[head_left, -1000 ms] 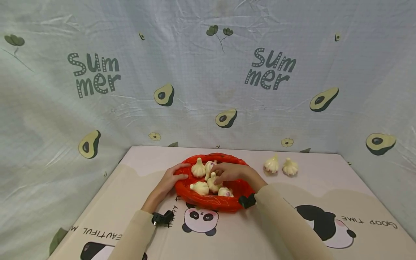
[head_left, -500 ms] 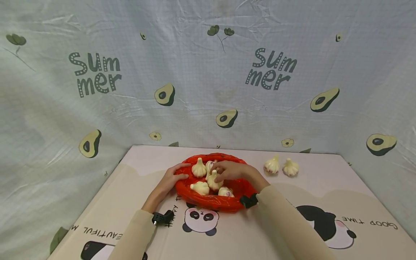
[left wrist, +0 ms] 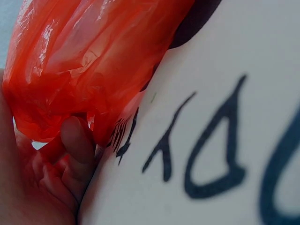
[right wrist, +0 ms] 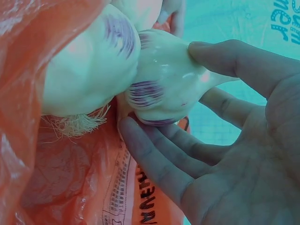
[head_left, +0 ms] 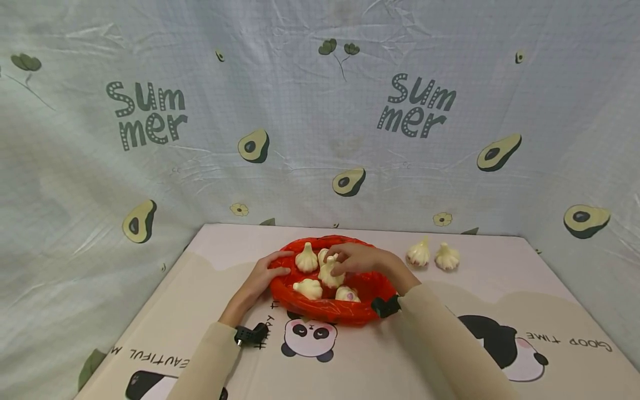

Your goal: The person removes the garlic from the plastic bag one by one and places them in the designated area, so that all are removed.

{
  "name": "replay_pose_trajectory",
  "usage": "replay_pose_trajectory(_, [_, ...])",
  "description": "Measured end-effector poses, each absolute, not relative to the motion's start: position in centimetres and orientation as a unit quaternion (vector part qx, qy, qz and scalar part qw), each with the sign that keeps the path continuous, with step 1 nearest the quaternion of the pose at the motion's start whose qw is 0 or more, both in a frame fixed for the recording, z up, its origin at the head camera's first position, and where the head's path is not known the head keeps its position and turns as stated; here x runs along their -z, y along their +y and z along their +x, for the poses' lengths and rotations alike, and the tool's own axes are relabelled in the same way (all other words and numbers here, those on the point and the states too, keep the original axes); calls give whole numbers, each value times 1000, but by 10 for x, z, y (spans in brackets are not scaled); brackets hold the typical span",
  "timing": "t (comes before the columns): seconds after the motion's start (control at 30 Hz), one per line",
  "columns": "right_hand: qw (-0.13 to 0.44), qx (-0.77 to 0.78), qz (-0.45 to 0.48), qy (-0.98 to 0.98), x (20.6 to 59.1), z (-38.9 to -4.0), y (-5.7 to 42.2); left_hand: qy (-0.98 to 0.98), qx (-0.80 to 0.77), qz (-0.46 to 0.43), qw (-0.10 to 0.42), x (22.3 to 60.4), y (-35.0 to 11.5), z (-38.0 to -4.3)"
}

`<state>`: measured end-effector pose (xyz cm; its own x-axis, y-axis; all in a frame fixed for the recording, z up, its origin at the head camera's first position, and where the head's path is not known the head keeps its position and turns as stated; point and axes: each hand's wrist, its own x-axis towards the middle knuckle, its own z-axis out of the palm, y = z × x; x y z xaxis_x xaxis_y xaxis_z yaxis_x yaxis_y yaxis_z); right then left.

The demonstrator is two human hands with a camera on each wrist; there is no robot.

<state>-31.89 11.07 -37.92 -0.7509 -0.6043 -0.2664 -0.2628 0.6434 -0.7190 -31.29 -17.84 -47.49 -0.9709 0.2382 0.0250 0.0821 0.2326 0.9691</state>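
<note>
Garlic bulb (head_left: 329, 278) raised | right hand (head_left: 357, 259) pinches it | left hand (head_left: 258, 276) opposite, gripping red bag (head_left: 320, 313)

The garlic bulb (right wrist: 171, 70) I pinch with my right hand (right wrist: 253, 145) is creamy white, streaked purple near its base; the neighbouring bulb (right wrist: 93, 65) carries the same purple streaks and a pale root tuft (right wrist: 77, 124). Around them the plastic bag (head_left: 325, 318) is glossy red, with black lettering in my right wrist view. My sleeves (head_left: 440, 344) are beige, my wrist straps (head_left: 250, 335) black. Black-and-white pandas (head_left: 310, 338) and black words pattern the pale beige table cover (head_left: 370, 366); green-and-yellow avocados (head_left: 258, 141) and grey-green "summer" lettering (head_left: 146, 115) dot the whitish backdrop (head_left: 295, 94).
</note>
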Motion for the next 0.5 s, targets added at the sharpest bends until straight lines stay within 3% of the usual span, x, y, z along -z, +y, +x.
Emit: replay_pose_trajectory(0.5, [216,339,-248,882,373,-313,119,780,-613,104,67,476,-180,-314])
